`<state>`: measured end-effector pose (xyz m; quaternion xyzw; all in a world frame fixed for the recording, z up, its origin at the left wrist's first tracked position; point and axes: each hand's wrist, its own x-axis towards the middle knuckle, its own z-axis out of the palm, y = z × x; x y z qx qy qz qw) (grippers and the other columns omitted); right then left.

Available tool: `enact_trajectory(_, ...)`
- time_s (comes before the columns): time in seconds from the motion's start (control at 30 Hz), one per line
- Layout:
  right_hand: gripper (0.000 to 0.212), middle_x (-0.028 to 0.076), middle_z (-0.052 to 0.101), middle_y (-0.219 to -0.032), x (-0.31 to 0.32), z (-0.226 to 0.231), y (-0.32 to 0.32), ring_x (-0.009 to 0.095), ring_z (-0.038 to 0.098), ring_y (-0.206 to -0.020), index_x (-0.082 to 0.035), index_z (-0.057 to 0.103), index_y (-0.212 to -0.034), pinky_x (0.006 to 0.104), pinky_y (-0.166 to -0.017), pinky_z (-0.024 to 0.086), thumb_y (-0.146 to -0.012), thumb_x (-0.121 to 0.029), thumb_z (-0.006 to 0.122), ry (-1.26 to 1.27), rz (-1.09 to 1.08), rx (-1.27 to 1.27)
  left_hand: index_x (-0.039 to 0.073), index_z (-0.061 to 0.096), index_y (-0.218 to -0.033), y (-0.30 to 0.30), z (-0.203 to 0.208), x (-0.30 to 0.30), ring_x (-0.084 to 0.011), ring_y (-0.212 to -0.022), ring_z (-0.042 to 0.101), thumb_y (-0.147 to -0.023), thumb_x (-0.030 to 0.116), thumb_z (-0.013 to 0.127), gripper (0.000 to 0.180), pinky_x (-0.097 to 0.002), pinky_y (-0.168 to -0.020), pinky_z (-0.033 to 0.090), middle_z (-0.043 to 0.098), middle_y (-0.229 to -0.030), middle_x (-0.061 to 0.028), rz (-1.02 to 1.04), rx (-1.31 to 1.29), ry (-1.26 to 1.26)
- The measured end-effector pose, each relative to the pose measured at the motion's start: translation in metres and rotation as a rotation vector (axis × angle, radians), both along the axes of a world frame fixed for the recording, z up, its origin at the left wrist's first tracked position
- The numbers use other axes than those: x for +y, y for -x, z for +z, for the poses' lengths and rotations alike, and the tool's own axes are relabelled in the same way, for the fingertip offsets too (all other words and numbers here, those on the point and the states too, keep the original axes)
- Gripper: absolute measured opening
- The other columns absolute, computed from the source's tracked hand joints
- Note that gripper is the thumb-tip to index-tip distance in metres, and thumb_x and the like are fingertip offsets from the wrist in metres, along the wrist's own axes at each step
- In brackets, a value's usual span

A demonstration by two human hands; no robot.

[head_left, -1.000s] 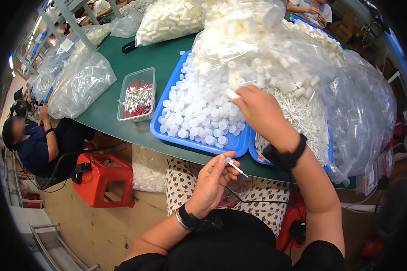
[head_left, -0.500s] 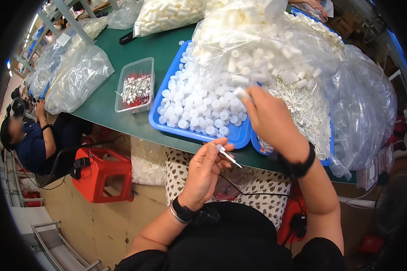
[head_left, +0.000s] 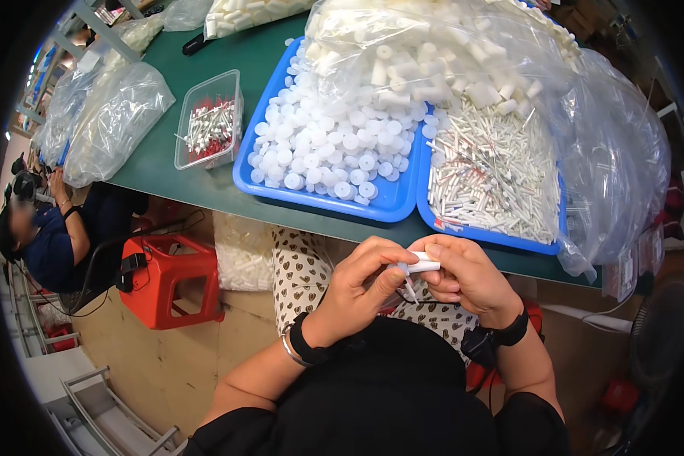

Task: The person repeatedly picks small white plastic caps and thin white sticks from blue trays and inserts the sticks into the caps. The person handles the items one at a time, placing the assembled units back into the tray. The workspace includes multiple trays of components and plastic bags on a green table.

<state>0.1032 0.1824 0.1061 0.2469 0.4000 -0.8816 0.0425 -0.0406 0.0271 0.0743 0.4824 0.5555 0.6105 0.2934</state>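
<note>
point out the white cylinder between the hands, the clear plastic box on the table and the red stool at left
White cylinder (head_left: 424, 266): head view, middle of its side.
Clear plastic box (head_left: 217, 159): head view, its near wall.
Red stool (head_left: 156, 287): head view, its side panel.

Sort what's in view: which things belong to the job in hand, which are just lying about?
Likely in the job:
- white cylinder between left hand and right hand
- pale discs
- thin white sticks
- bagged white cylinders

Apparently just about:
- red stool
- small black object
</note>
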Motion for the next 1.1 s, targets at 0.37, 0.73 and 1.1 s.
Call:
enact_trajectory(0.37,0.017,0.013,0.063,-0.076,-0.011,-0.003,-0.006,0.016,0.064,-0.067,0.000,0.055,-0.111,0.0289,-0.062,0.049,-0.100,-0.014,0.052,-0.983,0.252,-0.062,0.003,0.059,-0.121,-0.015,-0.015,0.001,-0.0079,-0.080,0.056,-0.102,0.033,0.053,0.036,-0.0247,-0.073,0.049,0.061,-0.093,-0.0010,-0.113,-1.007,0.339)
enact_trajectory(0.73,0.020,0.012,0.065,-0.089,-0.006,-0.011,-0.015,0.013,0.064,-0.067,0.001,0.045,-0.111,0.0273,-0.061,0.055,-0.098,-0.010,0.056,-0.116,-0.004,-0.024,0.000,0.057,-0.130,-0.024,-0.011,0.004,-0.0055,-0.076,0.057,-0.100,0.020,0.058,0.036,-0.0185,-0.069,0.048,0.062,-0.095,-0.0011,-0.055,-1.044,0.393)
enact_trajectory(1.1,0.018,0.018,0.067,-0.088,0.081,0.029,-0.047,0.030,0.068,-0.079,0.001,0.060,-0.107,0.0351,-0.070,0.051,-0.096,-0.011,0.056,-1.920,-0.284,-0.367,0.006,0.053,-0.108,-0.022,-0.013,0.007,-0.0082,-0.072,0.057,-0.098,0.022,0.062,0.021,-0.0222,-0.067,0.050,0.064,-0.101,-0.0079,-0.070,-1.091,0.271)
